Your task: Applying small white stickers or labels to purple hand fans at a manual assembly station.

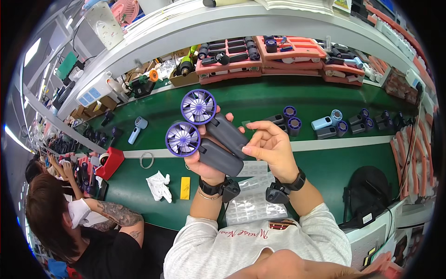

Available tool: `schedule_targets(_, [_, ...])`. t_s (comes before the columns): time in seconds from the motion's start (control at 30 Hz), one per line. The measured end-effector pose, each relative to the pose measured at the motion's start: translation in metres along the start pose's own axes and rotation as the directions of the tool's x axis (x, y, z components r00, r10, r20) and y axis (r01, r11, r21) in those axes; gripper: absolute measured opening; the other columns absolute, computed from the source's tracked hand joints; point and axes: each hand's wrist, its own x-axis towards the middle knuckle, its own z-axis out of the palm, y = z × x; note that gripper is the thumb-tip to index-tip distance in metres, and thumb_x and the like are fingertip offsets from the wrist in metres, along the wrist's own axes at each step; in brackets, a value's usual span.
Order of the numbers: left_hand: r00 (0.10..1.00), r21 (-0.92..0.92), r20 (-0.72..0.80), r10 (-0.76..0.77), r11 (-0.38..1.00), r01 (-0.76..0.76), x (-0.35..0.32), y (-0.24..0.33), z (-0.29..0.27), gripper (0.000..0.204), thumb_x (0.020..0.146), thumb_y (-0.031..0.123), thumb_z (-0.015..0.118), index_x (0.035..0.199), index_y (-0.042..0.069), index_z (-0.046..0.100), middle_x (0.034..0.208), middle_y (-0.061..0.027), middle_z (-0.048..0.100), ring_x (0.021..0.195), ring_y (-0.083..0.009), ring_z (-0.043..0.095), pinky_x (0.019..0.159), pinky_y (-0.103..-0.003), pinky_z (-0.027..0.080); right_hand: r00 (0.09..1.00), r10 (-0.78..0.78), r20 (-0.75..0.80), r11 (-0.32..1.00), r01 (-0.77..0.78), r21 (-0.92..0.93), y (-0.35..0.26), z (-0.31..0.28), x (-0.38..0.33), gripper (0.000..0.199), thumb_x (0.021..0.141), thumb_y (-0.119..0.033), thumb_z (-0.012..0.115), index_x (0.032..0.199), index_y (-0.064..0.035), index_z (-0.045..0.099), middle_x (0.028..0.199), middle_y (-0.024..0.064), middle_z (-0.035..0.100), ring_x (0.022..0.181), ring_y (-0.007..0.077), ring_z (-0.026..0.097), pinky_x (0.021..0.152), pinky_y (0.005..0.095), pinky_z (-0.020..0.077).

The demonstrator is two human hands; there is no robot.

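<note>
My left hand (209, 171) is wrapped round two dark grey handheld fans, lying side by side and tilted. The upper fan (226, 130) and the lower fan (213, 157) both have purple rims and pale blades, with their heads toward the far left. Close to the handle ends is my right hand (274, 149), fingers bent, its thumb at the upper fan's handle end. A small clear sticker (245, 124) clings at its index fingertip. Below my hands lie sheets of clear stickers (255, 204), partly covered by my wrists. Each wrist wears a black strapped device.
More handheld fans (327, 122) lie along the green bench's far strip. A yellow block (185, 188), a white glove (159, 187) and a red tape dispenser (109, 163) sit left. Pink foam trays (227, 60) stand at the back. A co-worker (83, 218) sits at left.
</note>
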Motion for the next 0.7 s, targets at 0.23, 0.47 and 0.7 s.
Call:
schedule_targets(0.23, [0.992, 0.098, 0.01, 0.124, 0.987, -0.124, 0.004, 0.005, 0.009, 0.037, 0.071, 0.041, 0.062, 0.099, 0.017, 0.055, 0.134, -0.0158, 0.038, 0.12, -0.0366, 0.043, 0.092, -0.058, 0.04, 0.998, -0.063, -0.005, 0.997, 0.064, 0.039, -0.005, 0.011, 0.006, 0.043, 0.075, 0.006, 0.069, 0.114, -0.002, 0.053, 0.077, 0.0009, 0.059, 0.07, 0.006, 0.057, 0.064, 0.0185, 0.0443])
schedule_targets(0.47, [0.978, 0.116, 0.032, 0.208, 0.971, -0.21, 0.004, 0.005, 0.021, 0.037, 0.071, 0.042, 0.066, 0.095, 0.016, 0.054, 0.135, -0.0142, 0.038, 0.117, -0.0353, 0.043, 0.089, -0.056, 0.042, 0.959, -0.281, 0.028, 0.942, 0.281, -0.181, 0.0, 0.014, 0.01, 0.047, 0.075, 0.002, 0.071, 0.117, -0.0024, 0.048, 0.078, 0.0014, 0.058, 0.074, 0.0066, 0.055, 0.068, 0.0192, 0.0421])
schedule_targets(0.7, [0.98, -0.059, 0.019, 0.196, 0.979, -0.194, 0.007, 0.002, 0.021, 0.04, 0.07, 0.042, 0.067, 0.097, 0.017, 0.052, 0.135, -0.013, 0.038, 0.115, -0.0349, 0.044, 0.088, -0.055, 0.043, 0.997, -0.046, 0.065, 0.965, 0.028, 0.263, 0.004, 0.017, 0.024, 0.047, 0.08, -0.009, 0.069, 0.12, -0.0041, 0.045, 0.082, 0.0012, 0.054, 0.081, 0.0071, 0.051, 0.071, 0.0198, 0.0378])
